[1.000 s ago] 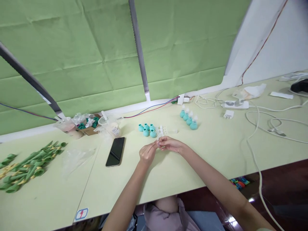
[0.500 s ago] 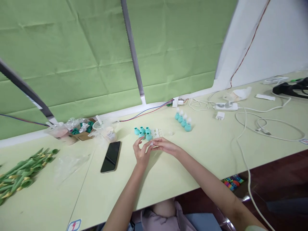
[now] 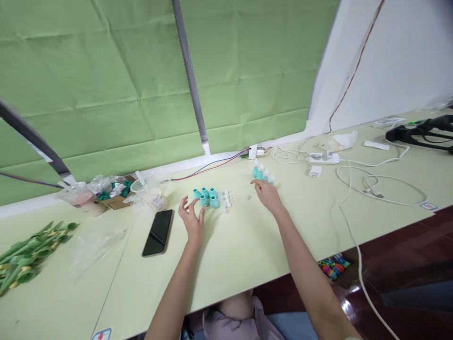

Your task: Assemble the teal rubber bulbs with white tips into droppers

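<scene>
My left hand (image 3: 191, 221) is open with fingers spread and nothing in them, just in front of several small turquoise bottles (image 3: 213, 201) with uncapped necks. To the right of these bottles lie several small white plastic pieces (image 3: 226, 198). My right hand (image 3: 268, 194) is over the table in front of a row of turquoise bottles (image 3: 255, 172) topped with white pointed tips, partly covering the row. Its index finger stretches leftward; the other fingers are partly hidden, and no held thing shows. A small translucent cap (image 3: 248, 197) lies left of that hand.
A black phone (image 3: 157, 233) lies left of my left hand. Behind it stand a labelled tub (image 3: 155, 199) and a cardboard box (image 3: 118, 202). Green artificial stems (image 3: 38, 252) lie far left. A power strip (image 3: 323, 158) and white cables (image 3: 385, 203) spread across the right.
My hands have come apart: the left moved left and spread its fingers, the right moved right to the tipped bottles. The white piece between them appears to be on the table now.
</scene>
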A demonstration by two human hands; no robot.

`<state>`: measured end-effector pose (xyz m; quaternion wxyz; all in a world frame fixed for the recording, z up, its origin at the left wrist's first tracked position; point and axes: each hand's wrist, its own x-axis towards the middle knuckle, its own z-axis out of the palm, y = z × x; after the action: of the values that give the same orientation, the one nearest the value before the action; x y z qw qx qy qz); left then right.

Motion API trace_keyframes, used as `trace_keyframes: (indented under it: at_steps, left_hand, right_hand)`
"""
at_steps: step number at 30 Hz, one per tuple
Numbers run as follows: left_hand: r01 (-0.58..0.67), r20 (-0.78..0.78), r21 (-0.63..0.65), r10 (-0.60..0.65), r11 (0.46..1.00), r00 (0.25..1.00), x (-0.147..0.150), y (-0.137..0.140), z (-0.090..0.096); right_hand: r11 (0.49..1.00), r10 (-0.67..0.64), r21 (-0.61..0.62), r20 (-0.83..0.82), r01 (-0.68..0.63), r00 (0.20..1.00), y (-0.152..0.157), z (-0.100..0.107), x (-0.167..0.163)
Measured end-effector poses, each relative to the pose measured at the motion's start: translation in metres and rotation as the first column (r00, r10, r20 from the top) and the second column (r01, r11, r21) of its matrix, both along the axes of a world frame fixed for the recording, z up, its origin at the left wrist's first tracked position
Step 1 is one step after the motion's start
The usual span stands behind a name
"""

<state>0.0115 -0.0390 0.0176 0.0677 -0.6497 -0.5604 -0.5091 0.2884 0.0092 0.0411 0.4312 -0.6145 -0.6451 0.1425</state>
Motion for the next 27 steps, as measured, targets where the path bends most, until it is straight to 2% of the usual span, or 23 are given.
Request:
trace_keyframes:
  at_steps: [3,7,10,12,14,17,19,21,22,27]
  left_hand:
    - [0.029,0.003,-0.052,-0.029,0.998,1.0,0.002,-0.001,0.001]
    - [0.051,-0.006,-0.07,-0.052,0.996,0.999,0.003,0.0,-0.001]
    - [0.073,-0.034,-0.077,-0.076,0.994,0.997,0.003,0.002,-0.002]
    - [0.097,-0.05,-0.079,-0.101,0.992,0.994,0.002,0.002,-0.002]
    - [0.15,-0.032,-0.068,-0.153,0.986,0.988,0.002,0.001,-0.002]
    - [0.291,0.057,-0.045,-0.288,0.956,0.956,0.004,-0.005,-0.003]
    - [0.392,0.116,-0.072,-0.383,0.917,0.917,0.007,-0.009,-0.004]
    - [0.463,0.155,-0.122,-0.444,0.878,0.882,0.01,-0.011,-0.006]
    - [0.484,0.173,-0.145,-0.459,0.863,0.871,0.012,-0.011,-0.007]
    - [0.485,0.322,-0.181,-0.415,0.855,0.851,0.015,-0.004,-0.01]
  right_hand:
    - [0.987,0.152,-0.075,0.097,-0.145,0.984,0.004,-0.014,-0.002]
    - [0.972,0.225,-0.106,0.163,-0.209,0.961,0.008,-0.028,-0.008]
    - [0.965,0.26,-0.068,0.147,-0.252,0.954,0.009,-0.031,-0.011]
    - [0.968,0.249,-0.02,0.038,-0.249,0.968,0.009,-0.028,-0.016]
    - [0.968,0.247,0.01,-0.167,-0.249,0.954,0.006,-0.02,-0.027]
    - [0.926,0.351,0.04,-0.458,-0.375,0.817,-0.005,-0.01,-0.055]
    - [0.861,0.462,0.062,-0.512,-0.505,0.725,-0.015,-0.008,-0.077]
    - [0.804,0.548,0.074,-0.477,-0.59,0.687,-0.025,-0.01,-0.096]
    - [0.791,0.575,0.086,-0.441,-0.605,0.689,-0.029,-0.012,-0.103]
    - [0.784,0.614,0.095,-0.269,-0.614,0.742,-0.036,-0.015,-0.109]
